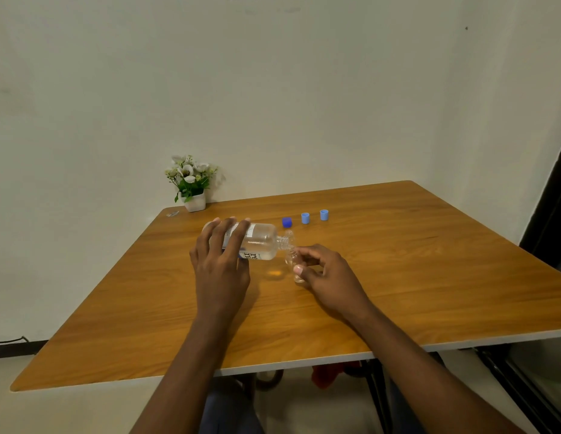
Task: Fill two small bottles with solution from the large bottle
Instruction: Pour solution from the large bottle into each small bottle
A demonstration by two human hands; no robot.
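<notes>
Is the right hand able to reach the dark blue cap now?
Probably not yet: the right hand is busy holding a small bottle under the large bottle. The dark blue cap lies uncovered beyond.

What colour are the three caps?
One cap is dark blue, two caps light blue; head view.

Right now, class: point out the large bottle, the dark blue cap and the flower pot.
large bottle (263, 242): head view, on its clear shoulder.
dark blue cap (286, 222): head view, on its side.
flower pot (195, 202): head view, on its white front.
</notes>
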